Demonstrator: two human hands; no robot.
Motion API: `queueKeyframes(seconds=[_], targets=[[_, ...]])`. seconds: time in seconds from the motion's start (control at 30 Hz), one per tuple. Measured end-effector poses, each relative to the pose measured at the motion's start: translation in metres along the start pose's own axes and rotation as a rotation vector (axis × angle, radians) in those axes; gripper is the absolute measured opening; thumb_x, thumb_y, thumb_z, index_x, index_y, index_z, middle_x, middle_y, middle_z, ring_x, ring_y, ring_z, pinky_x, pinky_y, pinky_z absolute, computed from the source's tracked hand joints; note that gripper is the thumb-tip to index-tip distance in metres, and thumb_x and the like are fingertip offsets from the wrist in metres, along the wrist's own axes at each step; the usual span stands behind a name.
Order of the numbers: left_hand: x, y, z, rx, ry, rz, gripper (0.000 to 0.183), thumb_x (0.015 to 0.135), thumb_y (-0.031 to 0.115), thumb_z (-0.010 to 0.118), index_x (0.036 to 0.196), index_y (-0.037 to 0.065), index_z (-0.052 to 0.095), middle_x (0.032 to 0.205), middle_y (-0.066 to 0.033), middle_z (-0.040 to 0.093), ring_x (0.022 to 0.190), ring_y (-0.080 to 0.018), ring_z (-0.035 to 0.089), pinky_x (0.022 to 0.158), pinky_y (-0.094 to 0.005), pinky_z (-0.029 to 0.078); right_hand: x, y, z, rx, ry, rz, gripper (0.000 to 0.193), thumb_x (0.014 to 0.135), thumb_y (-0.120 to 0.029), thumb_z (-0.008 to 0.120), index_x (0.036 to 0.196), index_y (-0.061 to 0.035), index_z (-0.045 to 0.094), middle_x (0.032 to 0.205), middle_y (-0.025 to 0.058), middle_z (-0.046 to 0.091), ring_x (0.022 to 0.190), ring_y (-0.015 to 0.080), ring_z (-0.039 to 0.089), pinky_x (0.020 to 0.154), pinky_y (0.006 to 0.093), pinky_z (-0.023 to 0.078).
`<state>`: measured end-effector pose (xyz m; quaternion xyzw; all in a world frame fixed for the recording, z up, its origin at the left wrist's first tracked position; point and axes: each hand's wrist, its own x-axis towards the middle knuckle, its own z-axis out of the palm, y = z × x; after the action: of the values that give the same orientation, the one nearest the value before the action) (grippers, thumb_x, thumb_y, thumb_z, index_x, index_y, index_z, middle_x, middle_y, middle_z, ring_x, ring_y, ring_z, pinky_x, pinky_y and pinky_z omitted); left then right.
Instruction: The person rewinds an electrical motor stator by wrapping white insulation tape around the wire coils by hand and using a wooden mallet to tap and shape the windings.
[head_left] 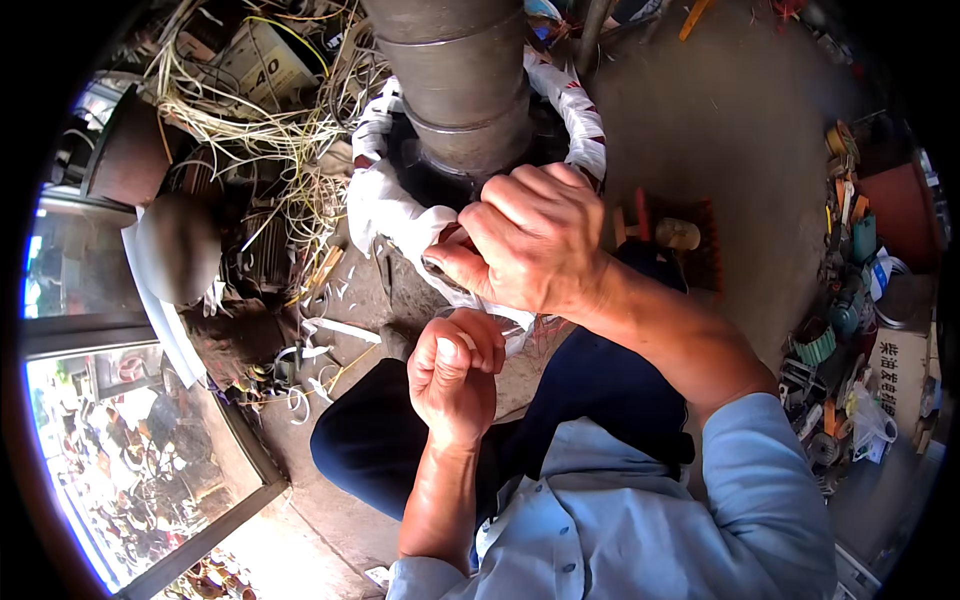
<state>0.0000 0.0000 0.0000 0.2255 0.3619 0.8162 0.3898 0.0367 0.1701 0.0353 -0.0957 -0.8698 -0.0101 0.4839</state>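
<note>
A ring (385, 205) bound in white tape circles the base of an upright dark metal cylinder (455, 60). My right hand (540, 235) is closed over the ring's near edge, thumb pressed against the wrapping. Just below it, my left hand (455, 375) makes a fist with the thumb on top; whatever it may hold is hidden inside the fingers. Loose whitish, partly see-through wrapping (515, 328) hangs beneath my right hand, between my knees. Part of the ring's near side is covered by my right hand.
Tangled pale wire (250, 125) and scrap heap up at the left, by a glazed metal-framed door (150, 340). White strip scraps (345, 328) litter the floor. A brush-like block (705, 245) lies right of the ring. Tools and a carton (900, 375) crowd the far right.
</note>
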Motion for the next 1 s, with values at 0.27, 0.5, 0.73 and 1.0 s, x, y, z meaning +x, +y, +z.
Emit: queueKeyframes(seconds=[0.27,0.5,0.73,1.0], targets=[[-0.003,-0.034,0.021,0.219,-0.095,0.123,0.035,0.105,0.03,0.057,0.083,0.003,0.052,0.078,-0.0086,0.053,0.071,-0.0173,0.046,0.068,-0.0303,0.04,-0.01,0.037,-0.014,0.184,-0.038,-0.076,0.036,0.07,-0.038,0.078,0.058,-0.0133,0.055,0.065,-0.0009,0.046,0.059,0.0172,0.049,0.057,0.034,0.036],[-0.002,-0.052,0.018,0.572,-0.079,0.275,0.03,0.106,0.022,0.055,0.085,0.0,0.055,0.085,-0.0097,0.06,0.078,-0.0167,0.054,0.073,-0.0299,0.045,-0.031,0.074,-0.037,0.49,0.192,0.117,0.021,0.087,-0.008,0.067,0.107,-0.001,0.066,0.105,0.0142,0.065,0.095,0.0287,0.064,0.085,0.0378,0.053],[0.005,-0.048,0.024,0.684,-0.046,0.276,0.034,0.106,0.025,0.055,0.084,0.0,0.056,0.092,-0.0122,0.062,0.085,-0.0172,0.056,0.078,-0.0309,0.046,-0.316,0.225,-0.038,-0.249,-0.324,1.12,0.04,0.091,-0.026,0.065,0.123,-0.0025,0.065,0.125,0.0242,0.062,0.119,0.0408,0.058,0.101,0.0481,0.047],[-0.001,-0.051,0.029,0.742,-0.051,0.177,0.027,0.104,0.018,0.057,0.086,-0.001,0.055,0.085,-0.0107,0.051,0.081,-0.026,0.054,0.076,-0.0372,0.045,-0.487,0.243,-0.069,-0.301,-0.852,1.346,0.033,0.089,-0.022,0.061,0.111,0.0028,0.068,0.106,0.0283,0.069,0.101,0.043,0.066,0.091,0.0505,0.051]])
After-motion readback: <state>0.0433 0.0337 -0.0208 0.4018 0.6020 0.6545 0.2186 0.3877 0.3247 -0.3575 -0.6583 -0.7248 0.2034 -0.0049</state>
